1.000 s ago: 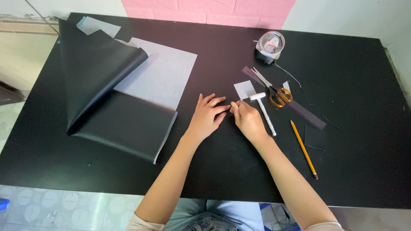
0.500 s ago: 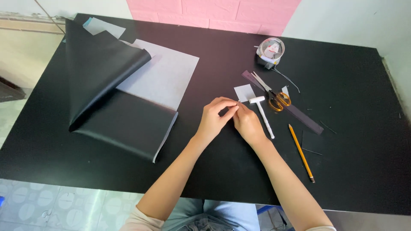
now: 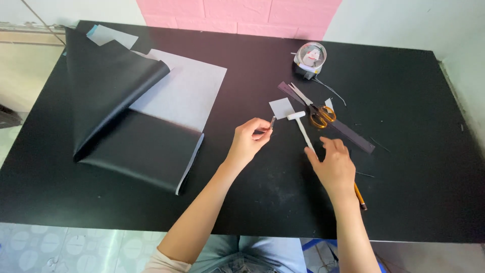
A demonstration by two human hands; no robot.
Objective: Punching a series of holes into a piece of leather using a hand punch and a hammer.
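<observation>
My right hand (image 3: 334, 167) hangs spread over the white hammer's (image 3: 302, 130) handle, the pencil (image 3: 359, 195) mostly hidden beneath it. My left hand (image 3: 247, 144) keeps a pinching grip on one small dark strip (image 3: 272, 123), lifted off the tabletop (image 3: 404, 202) to see it. Farther out — one scissors (image 3: 316, 108), one dark ruler (image 3: 353, 136), one tape dispenser (image 3: 309, 58), one folded black sheet (image 3: 116, 106).

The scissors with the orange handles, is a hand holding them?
No, the scissors lie on the black table, while the right hand reaches beside the small white hammer.
</observation>
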